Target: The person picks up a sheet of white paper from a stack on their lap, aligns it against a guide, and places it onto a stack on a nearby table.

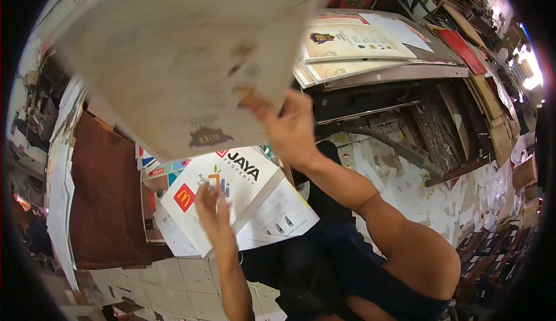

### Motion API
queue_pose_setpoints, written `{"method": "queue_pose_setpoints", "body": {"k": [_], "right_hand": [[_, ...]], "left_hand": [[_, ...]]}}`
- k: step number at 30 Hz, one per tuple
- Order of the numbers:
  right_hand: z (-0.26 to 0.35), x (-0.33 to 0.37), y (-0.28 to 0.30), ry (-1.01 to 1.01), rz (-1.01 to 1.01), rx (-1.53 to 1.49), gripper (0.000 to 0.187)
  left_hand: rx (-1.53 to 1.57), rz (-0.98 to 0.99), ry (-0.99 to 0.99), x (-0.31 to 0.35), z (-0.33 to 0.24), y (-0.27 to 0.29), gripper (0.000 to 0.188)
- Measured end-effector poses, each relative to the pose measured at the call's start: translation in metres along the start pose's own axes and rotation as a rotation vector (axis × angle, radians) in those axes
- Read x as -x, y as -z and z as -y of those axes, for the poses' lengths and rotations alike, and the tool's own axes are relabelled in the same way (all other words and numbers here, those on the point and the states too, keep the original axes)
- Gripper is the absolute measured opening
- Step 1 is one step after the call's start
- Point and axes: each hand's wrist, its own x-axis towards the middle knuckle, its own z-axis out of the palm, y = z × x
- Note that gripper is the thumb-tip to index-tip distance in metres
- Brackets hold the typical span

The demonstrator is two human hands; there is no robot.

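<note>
My right hand (292, 127) grips the near right edge of a large cream printed board (145, 60), raised and tilted in front of me. Motion blurs the board, and its print stands upside down. My left hand (214, 214) is over a stack of white printed boards (249, 183) with coloured logos, its fingers apart and slightly blurred. Whether it touches the top board I cannot tell. Beneath that stack, a white printed sheet (286, 205) sticks out to the right.
More cream printed boards (359, 37) lie on a worktable at the back right, above an open dark frame (370, 101). A red-brown panel (104, 188) stands on the left, beside upright white sheets (61, 188). Paper scraps (405, 199) litter the floor at right.
</note>
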Motion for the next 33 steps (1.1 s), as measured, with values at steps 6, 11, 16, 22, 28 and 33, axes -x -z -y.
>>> {"method": "queue_pose_setpoints", "body": {"k": [6, 11, 16, 22, 28, 33], "right_hand": [[0.034, -0.071, 0.068, 0.132, -0.258, -0.6, 0.039], [0.033, -0.101, 0.145, 0.155, -0.512, -0.646, 0.05], [-0.002, -0.053, 0.231, -0.248, -0.592, -0.22, 0.044], [0.03, -0.021, 0.238, -0.481, -0.452, 0.015, 0.042], [0.002, -0.023, 0.209, -0.337, -0.414, 0.25, 0.036], [0.01, -0.006, 0.198, -0.279, -0.414, 0.329, 0.034]], "left_hand": [[0.413, 0.504, -0.056, -0.085, -0.055, -0.132, 0.052], [0.374, 0.596, -0.039, -0.111, -0.075, -0.215, 0.028], [0.264, 0.653, 0.217, -0.111, -0.049, -0.256, 0.03], [0.189, 0.628, 0.299, -0.12, -0.062, -0.259, 0.031], [0.357, 0.681, 0.395, -0.122, -0.048, -0.223, 0.043], [0.281, 0.88, 0.386, -0.074, -0.054, -0.139, 0.035]]}}
